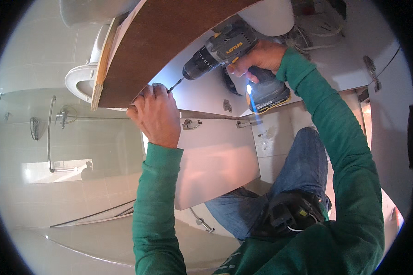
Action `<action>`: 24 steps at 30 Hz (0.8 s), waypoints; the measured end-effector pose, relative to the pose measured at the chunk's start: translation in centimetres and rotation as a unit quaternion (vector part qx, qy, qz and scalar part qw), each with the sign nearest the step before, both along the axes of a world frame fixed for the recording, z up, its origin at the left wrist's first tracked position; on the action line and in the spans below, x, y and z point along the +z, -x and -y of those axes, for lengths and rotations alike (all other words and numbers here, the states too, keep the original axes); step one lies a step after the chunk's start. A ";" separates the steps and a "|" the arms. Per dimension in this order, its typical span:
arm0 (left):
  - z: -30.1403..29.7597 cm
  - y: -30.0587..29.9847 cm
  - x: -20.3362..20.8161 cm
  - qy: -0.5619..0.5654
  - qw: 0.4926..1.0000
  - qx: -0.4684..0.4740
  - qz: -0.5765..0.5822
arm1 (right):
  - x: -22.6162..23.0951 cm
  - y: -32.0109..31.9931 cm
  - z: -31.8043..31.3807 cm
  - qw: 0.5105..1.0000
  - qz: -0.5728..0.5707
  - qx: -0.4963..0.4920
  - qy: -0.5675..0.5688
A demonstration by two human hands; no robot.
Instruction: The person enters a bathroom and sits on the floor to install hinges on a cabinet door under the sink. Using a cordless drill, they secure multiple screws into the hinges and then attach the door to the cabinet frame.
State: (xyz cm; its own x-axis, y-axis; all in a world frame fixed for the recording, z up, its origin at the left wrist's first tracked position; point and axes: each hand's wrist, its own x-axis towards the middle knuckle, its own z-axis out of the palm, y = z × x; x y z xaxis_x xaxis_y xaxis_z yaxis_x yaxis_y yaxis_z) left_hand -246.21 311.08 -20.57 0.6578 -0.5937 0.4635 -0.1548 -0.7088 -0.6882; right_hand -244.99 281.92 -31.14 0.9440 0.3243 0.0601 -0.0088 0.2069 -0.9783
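Observation:
My right hand (264,57) is wrapped round the grip of a black-and-grey cordless drill (229,43). The drill's small lamp glows, and its battery hangs below my wrist. From the chuck a thin dark bit (175,85) points down and left toward my left hand (158,114). That hand's fingers are bent in close to the bit's tip, against the lower edge of a brown board (170,41). Whatever lies between its fingertips is hidden behind the hand.
A white cabinet door (215,160) with metal hinges hangs below the drill. Loose cables (307,43) lie inside the cabinet at upper right. A toilet (80,82) and a shower rail (50,133) are at left. My bent knee (305,142) is under my right arm.

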 end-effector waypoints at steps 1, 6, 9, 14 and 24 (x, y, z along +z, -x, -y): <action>-0.1 0.0 0.0 -0.001 1.000 -0.008 0.009 | 0.1 -0.1 0.1 1.000 -0.006 0.003 -0.004; -0.4 -0.2 0.0 0.004 1.000 -0.005 -0.006 | 0.2 -0.3 0.2 1.000 0.004 0.014 -0.011; -0.5 -0.3 0.3 0.007 1.000 -0.019 -0.024 | -0.2 0.0 0.2 0.999 -0.012 0.006 -0.038; -0.4 -0.2 0.5 0.008 0.999 -0.031 -0.031 | -1.1 -0.1 -0.2 0.999 0.002 0.006 -0.038; 0.4 -0.5 -0.2 0.003 0.999 0.042 -0.019 | -3.1 4.8 -0.5 0.989 0.123 -0.082 0.010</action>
